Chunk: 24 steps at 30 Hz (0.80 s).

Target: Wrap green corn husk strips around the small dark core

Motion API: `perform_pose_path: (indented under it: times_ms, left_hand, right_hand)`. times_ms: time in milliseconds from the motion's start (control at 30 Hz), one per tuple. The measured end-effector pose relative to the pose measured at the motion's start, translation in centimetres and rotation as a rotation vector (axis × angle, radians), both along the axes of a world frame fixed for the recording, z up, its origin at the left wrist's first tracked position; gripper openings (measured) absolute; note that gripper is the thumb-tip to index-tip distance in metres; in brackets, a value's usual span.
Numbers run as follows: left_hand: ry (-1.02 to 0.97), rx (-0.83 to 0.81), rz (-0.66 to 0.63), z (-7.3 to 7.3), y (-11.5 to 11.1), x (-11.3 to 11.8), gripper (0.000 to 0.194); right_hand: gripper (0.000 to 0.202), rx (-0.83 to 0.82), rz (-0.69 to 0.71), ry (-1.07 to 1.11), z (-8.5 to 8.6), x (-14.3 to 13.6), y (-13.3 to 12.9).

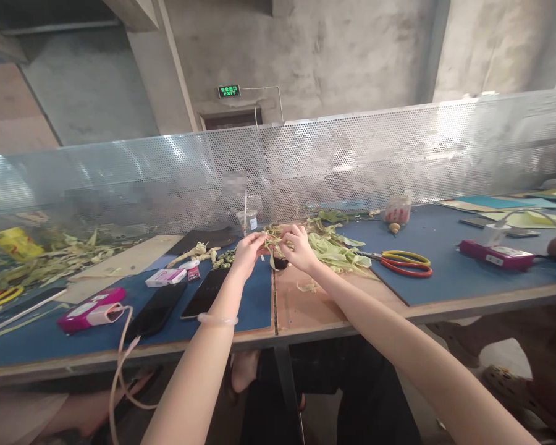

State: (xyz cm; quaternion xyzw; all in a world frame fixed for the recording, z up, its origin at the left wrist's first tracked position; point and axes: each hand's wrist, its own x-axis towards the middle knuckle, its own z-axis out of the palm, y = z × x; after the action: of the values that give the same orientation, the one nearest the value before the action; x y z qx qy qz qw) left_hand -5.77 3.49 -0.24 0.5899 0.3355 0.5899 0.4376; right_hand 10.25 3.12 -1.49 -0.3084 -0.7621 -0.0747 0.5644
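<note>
Both hands are raised over the middle of the table, close together. My left hand (250,252) has its fingers pinched on a thin green plant piece (272,233). Just to its right, my right hand (298,247) is closed with bent fingers at the same greenery; what its fingertips hold is too small to name. A pile of pale green leaves (340,250) lies on the table beside and behind my right hand. Below the hands is a small dark object (280,264), partly hidden.
Scissors with red and yellow handles (405,262) lie right. Phones (206,293), a white-pink box (165,277) and a magenta power strip (91,310) with a cable are left. Behind stand a plastic cup (249,220), a jar (398,210) and a perforated metal screen (315,167).
</note>
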Motion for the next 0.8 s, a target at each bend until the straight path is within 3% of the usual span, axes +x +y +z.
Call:
perform_pose_path:
  times_ms: [800]
  left_hand:
    - [-0.062,0.01,0.045,0.06,0.23,-0.28,0.019]
  right_hand:
    - [0.019,0.058,-0.098,0.065,0.27,0.19,-0.12]
